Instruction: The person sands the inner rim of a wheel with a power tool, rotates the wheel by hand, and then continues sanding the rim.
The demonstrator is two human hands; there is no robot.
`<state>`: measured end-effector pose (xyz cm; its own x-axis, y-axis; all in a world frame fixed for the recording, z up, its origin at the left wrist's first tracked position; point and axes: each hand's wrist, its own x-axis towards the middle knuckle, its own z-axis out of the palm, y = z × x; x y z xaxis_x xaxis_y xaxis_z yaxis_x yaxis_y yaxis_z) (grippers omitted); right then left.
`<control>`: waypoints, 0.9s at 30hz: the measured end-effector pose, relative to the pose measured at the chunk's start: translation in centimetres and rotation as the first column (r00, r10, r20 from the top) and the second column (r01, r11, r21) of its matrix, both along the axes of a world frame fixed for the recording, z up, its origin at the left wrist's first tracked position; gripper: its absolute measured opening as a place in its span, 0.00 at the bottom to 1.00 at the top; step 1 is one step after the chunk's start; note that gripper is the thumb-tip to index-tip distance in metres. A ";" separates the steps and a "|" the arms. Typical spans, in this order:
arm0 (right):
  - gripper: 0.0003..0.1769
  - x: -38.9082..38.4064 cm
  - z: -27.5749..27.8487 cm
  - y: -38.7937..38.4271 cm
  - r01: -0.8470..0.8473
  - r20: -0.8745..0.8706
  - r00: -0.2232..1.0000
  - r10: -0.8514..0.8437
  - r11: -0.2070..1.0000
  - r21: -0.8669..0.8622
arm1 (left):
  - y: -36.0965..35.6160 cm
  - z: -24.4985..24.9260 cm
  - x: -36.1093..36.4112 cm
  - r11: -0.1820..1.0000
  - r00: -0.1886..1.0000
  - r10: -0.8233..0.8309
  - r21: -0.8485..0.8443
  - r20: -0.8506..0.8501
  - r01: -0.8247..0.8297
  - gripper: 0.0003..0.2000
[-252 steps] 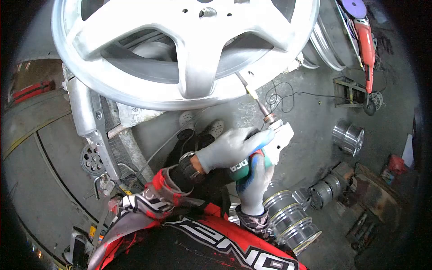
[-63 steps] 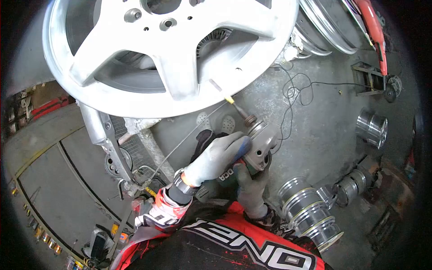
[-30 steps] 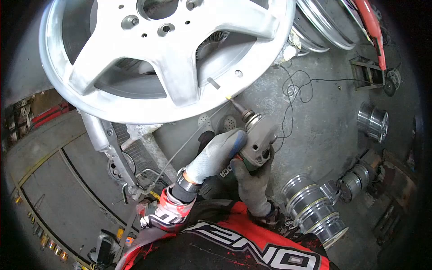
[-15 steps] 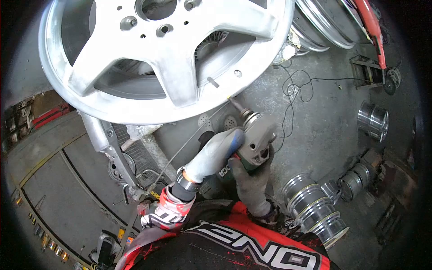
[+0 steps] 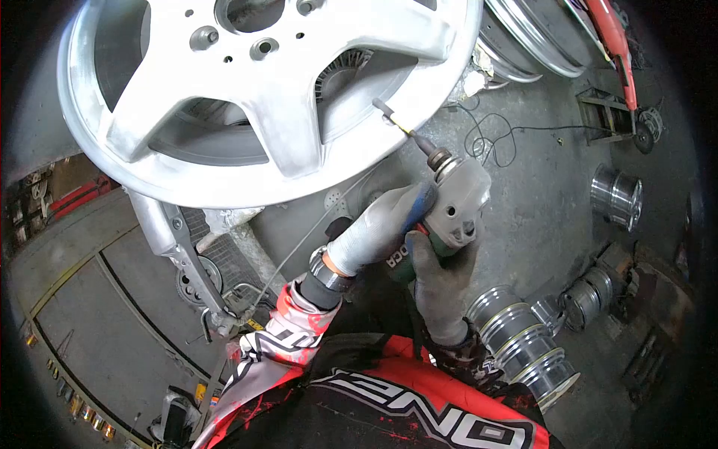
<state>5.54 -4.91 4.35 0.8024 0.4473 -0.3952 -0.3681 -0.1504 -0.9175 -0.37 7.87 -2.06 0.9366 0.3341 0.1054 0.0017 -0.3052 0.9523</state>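
Note:
A bare silver alloy wheel (image 5: 209, 179) with broad spokes fills the upper left, its face towards me. Both my gloved hands hold a green and grey die grinder (image 5: 462, 196) just off the wheel's lower right. My left hand (image 5: 385, 224), grey glove with blue on it, wraps the front of the body. Lower down, my right hand (image 5: 443, 288) in a darker grey glove grips the tool from the right side. A long-shanked grinding bit (image 5: 394, 120) reaches from the collet over the outer rim, its dark tip overlapping the rim near a spoke opening.
A metal stand arm (image 5: 168, 232) rises under the wheel. Stacked chrome rims (image 5: 516, 337) stand at lower right, and another rim (image 5: 617, 198) lies farther right. A black cable (image 5: 512, 142) loops across the floor. Large rims (image 5: 535, 34) and a red tool (image 5: 609, 45) are at upper right.
Both hands and the grinder have shifted right and slightly up, and the bit tip has moved up and right over the rim. The wheel sits slightly farther left in view.

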 end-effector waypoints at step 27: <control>0.53 -5.2 -2.0 -2.3 -0.043 0.008 0.999 0.044 0.998 -0.048 | 0.0 0.5 -5.3 0.993 0.994 -0.095 -0.070 -0.057 0.091 0.19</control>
